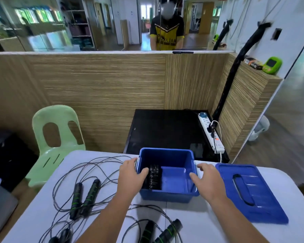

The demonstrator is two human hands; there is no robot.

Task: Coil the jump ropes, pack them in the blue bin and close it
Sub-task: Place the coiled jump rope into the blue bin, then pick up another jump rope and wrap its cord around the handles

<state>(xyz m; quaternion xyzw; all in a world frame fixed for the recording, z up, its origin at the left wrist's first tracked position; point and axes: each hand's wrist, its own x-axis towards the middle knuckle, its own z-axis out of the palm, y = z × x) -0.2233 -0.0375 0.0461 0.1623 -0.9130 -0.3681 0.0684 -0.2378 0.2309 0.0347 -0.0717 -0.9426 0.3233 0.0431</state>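
Left hand has the blue bin by its left wall: thumb hooked over the rim on the inside, fingers wrapped round the outside by the white clip. Right hand is doing the same on the right wall, thumb tipped in over the rim and fingers on the outside near the other clip, so both hands are clasping the bin. How hard the right one squeezes I honestly can't tell.

The bin sits upright and open at the far middle of the white surface. One coiled rope, black, lies inside against the left wall; the rest of the floor in there is bare blue.

The blue lid lies flat on the surface just right of the bin, not touching it.

Two more jump ropes are uncoiled. The left rope sprawls in big loops left of the bin, its black and green handles side by side. The near rope lies at the front edge between the forearms, handles angled apart.

Off the surface: a green chair at the left, and a white power strip on a black cabinet behind the bin.
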